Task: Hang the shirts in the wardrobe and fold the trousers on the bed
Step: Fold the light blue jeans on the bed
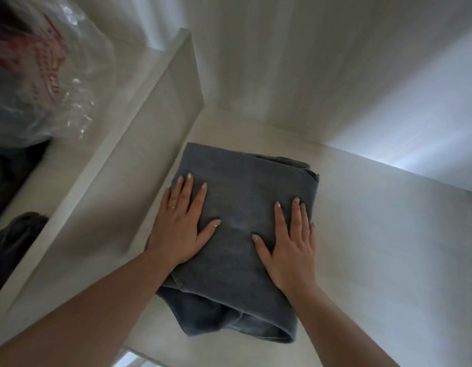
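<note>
- Both hands flat, fingers straight and slightly spread, pressing down on folded grey trousers (243, 234); nothing pinched or curled round.
- Left hand (180, 223): on the left half of the bundle, ring on one finger.
- Right hand (290, 245): on the right half, fingertips near the bundle's right edge.
- Trousers: folded into a thick rectangle, lying on a pale wardrobe shelf (375, 260); near edge rumpled, at the shelf front.
- Shelf: bare surface to the right of the bundle and behind it, up to the back wall.
- Vertical divider panel (150, 133): just left of the bundle.
- Left compartment: clear plastic bag (52, 75) with red print; dark garments (12, 250) below it.
</note>
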